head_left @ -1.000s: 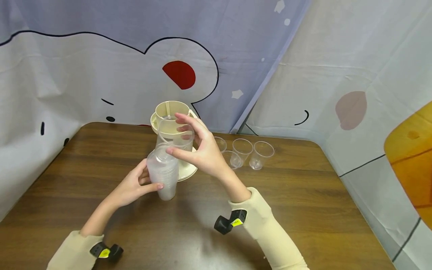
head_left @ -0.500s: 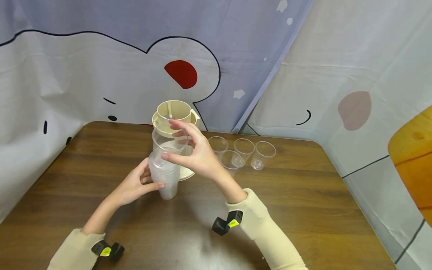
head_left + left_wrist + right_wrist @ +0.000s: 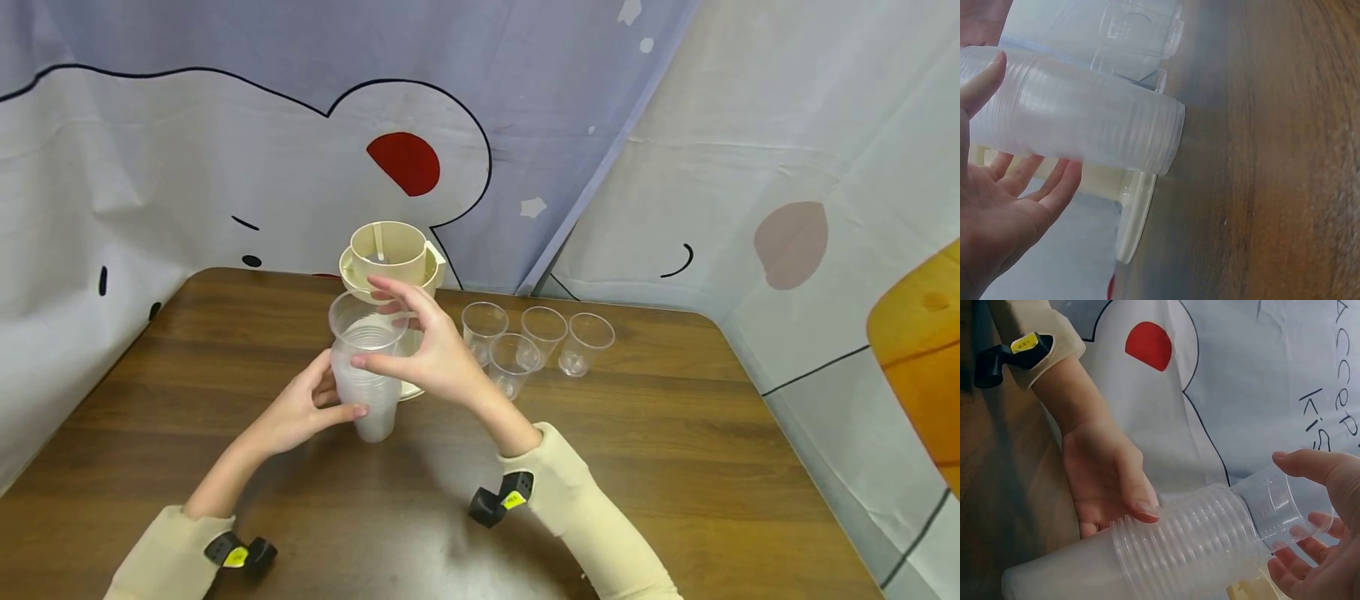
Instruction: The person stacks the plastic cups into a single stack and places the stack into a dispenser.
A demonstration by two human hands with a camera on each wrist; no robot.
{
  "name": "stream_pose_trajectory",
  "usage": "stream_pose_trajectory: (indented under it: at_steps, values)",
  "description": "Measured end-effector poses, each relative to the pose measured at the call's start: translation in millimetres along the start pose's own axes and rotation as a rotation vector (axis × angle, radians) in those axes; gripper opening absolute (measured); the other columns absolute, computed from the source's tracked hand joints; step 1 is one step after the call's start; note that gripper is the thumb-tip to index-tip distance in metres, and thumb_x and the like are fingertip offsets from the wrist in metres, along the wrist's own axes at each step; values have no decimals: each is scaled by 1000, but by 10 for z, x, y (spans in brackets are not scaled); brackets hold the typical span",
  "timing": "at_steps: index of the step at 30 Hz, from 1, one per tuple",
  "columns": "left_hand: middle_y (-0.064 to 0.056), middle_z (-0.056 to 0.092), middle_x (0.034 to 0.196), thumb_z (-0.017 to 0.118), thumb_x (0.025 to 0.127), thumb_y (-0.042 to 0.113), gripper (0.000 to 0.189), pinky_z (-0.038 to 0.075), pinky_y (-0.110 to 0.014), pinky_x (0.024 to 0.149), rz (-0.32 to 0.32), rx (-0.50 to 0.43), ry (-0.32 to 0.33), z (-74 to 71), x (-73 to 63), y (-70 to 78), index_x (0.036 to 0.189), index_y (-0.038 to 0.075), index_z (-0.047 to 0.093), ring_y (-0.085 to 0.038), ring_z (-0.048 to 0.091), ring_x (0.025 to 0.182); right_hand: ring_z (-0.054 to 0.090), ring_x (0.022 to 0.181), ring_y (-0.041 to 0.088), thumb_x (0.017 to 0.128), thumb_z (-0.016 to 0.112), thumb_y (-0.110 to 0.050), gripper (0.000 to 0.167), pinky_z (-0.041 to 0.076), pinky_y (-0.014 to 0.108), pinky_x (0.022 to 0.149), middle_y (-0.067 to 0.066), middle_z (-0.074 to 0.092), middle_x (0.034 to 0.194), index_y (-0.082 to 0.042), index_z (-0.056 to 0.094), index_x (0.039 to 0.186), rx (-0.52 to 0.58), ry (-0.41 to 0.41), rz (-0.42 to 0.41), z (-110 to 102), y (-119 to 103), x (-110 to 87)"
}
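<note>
A tall stack of clear plastic cups (image 3: 370, 400) stands upright just in front of a cream-coloured plastic holder. My left hand (image 3: 300, 412) grips the stack from the left, thumb on the near side and fingers round the far side; the left wrist view shows the nested cups (image 3: 1085, 112) between them. At the top, one clear plastic cup (image 3: 1271, 503) sits partly inside the stack, its upper part sticking out. My right hand (image 3: 435, 350) holds this cup near its rim between thumb and fingers. The cream holder (image 3: 390, 265), with an open ring on top, is partly hidden behind the right hand.
Several single clear cups (image 3: 588, 333) stand upright in a group on the wooden table (image 3: 660, 433), right of the holder. A printed cloth (image 3: 277, 158) hangs along the table's back edge. Something orange (image 3: 922, 350) shows at the far right.
My right hand has brought the single cup left and down, from above the stack into its top. My left hand has kept its grip on the stack.
</note>
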State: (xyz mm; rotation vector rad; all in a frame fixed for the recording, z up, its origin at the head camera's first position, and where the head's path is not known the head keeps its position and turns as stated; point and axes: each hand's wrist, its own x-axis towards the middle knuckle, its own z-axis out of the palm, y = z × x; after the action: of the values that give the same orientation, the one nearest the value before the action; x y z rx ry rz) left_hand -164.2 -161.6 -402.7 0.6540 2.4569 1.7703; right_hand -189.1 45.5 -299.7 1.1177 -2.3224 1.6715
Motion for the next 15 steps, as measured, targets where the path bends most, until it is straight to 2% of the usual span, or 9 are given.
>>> stream_pose_trajectory:
  at_steps: [6, 12, 15]
  values:
    - [-20, 49, 133, 72, 84, 7, 72, 50, -20, 90, 2, -2, 0, -2, -1, -1, 142, 2, 29, 6, 55, 107, 53, 120, 18, 73, 82, -10, 78, 46, 40, 100, 9, 54, 133, -12, 43, 140, -25, -14, 16, 21, 22, -8]
    - [-20, 48, 134, 72, 85, 6, 73, 50, -18, 90, 12, -1, 0, -3, -7, -3, 143, 2, 29, 6, 56, 107, 51, 124, 22, 74, 81, -11, 76, 45, 38, 102, 7, 53, 136, -12, 43, 140, -30, -37, 22, 57, 54, -22]
    - [-20, 48, 135, 72, 85, 7, 74, 51, -24, 92, 7, 7, 2, -5, -7, -1, 144, 2, 28, 6, 56, 107, 51, 124, 21, 74, 81, -11, 75, 44, 37, 102, 6, 53, 137, -11, 44, 139, -34, -40, 22, 71, 68, -28]
